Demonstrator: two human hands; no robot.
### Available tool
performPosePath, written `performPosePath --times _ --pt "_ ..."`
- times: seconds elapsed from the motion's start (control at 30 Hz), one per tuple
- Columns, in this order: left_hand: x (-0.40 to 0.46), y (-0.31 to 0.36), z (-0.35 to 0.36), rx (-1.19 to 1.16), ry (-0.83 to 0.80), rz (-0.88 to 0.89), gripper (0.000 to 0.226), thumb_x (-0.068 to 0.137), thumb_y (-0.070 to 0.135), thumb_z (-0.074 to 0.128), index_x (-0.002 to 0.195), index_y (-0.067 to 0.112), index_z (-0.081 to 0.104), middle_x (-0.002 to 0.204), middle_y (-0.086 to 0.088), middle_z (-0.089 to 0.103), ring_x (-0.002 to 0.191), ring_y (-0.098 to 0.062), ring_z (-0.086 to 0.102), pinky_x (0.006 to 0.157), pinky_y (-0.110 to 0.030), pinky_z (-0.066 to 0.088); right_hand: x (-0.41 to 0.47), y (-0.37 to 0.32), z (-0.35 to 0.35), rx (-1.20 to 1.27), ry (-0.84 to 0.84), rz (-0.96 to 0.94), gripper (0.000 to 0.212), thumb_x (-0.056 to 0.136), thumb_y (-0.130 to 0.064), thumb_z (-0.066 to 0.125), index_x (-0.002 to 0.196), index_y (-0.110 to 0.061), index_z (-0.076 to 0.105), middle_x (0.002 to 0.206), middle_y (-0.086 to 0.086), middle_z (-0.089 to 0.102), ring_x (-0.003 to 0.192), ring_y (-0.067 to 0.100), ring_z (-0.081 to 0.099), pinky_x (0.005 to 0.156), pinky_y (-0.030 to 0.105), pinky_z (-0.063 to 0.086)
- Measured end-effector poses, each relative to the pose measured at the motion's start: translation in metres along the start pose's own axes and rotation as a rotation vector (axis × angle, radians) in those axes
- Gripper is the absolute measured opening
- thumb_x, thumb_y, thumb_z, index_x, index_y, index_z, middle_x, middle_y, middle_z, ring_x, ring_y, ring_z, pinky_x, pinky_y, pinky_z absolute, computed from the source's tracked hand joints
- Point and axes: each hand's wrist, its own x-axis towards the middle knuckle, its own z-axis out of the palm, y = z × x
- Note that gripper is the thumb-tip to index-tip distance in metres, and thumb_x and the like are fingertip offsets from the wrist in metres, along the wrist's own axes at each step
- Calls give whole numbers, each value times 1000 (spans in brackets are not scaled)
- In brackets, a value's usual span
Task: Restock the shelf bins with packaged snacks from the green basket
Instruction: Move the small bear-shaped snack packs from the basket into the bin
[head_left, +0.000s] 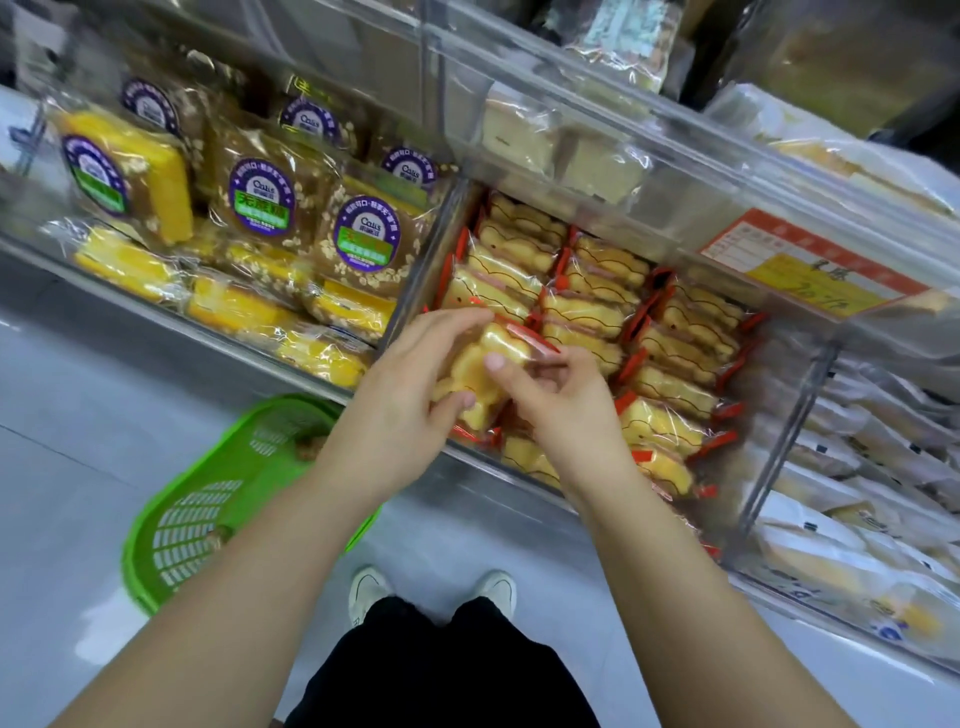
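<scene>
Crinkly clear film with red ends wraps the yellow, lobed snack pack, pinched between both hands over the front of the clear acrylic bin. Left hand curls thumb and fingers round its left edge; right hand grips it from the right. Matching packs lie in rows toward 1 o'clock. Green slotted plastic basket sits on pale glossy floor at 8 o'clock.

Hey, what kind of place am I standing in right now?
Most likely a shop's snack aisle. Clear shelf bins hold rows of wrapped pastries, an orange and yellow price label is stuck on one bin's front, and a green basket sits on the floor.
</scene>
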Motion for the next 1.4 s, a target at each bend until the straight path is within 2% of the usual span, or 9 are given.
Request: performPosePath --times 0.13,0.27,0.43,0.53,0.73,1.0,1.13,1.3,1.4 --pt "23 5 -13 55 -201 184 65 78 0 66 131 31 45 131 14 45 123 -5 44 102 -32 42 7 -10 -35 15 -85 -127 60 61 -45 77 113 -33 50 101 1 68 93 14 67 76 27 57" --pt "46 11 -13 198 -141 295 61 75 3 71 129 22 50 123 12 46 120 -8 41 104 -24 32 20 -18 -58 -136 -162 -211 20 73 -36 74 92 -33 68 89 -11 73 82 5 67 69 15 53" --pt "52 12 12 1 71 -20 85 83 10 64 148 14 9 153 -4 9 141 -14 16 112 -18 12 51 -13 -47 45 68 -111 3 83 -22 66 84 -25 65 80 -13 70 73 -1 64 64 15 47" --pt "63 7 23 -115 -29 -100 86 88 15 59 149 22 -2 157 -1 5 142 -13 17 116 -32 18 71 -16 -36 47 180 -93 27 83 -28 67 106 -15 65 107 2 69 98 16 65 81 31 53" --pt "82 -6 32 -25 -44 -77 84 90 12 57 149 21 -1 158 7 -6 142 -6 2 102 -8 3 100 -20 -12 163 296 -77 51 83 -29 66 129 -10 52 125 11 60 113 27 58 85 44 54" --pt "105 -13 29 -148 -12 -206 78 89 3 54 149 23 10 158 5 1 143 -9 6 105 -13 9 108 -22 0 -135 488 -258 32 82 -21 68 110 -6 61 103 7 67 99 22 63 91 36 50" --pt "87 -13 32 -139 65 -131 79 89 4 54 149 28 8 158 10 3 138 1 4 99 -3 2 112 -14 -4 -122 522 -266 16 84 -23 66 93 -11 59 66 -5 54 64 11 52 71 34 48" --pt "91 -11 37 -119 22 -125 78 90 5 52 149 24 7 158 3 6 144 -12 11 106 -18 11 107 -12 -6 -133 469 -335 5 84 -19 65 88 -20 62 69 -14 57 61 -3 53 58 6 44" --pt "105 -12 34 -149 -6 -109 73 91 4 50 149 22 10 158 -1 10 143 -15 13 103 -14 12 107 -12 -3 -58 491 -332 12 84 -14 64 81 -23 55 69 -11 57 65 6 58 71 25 53"
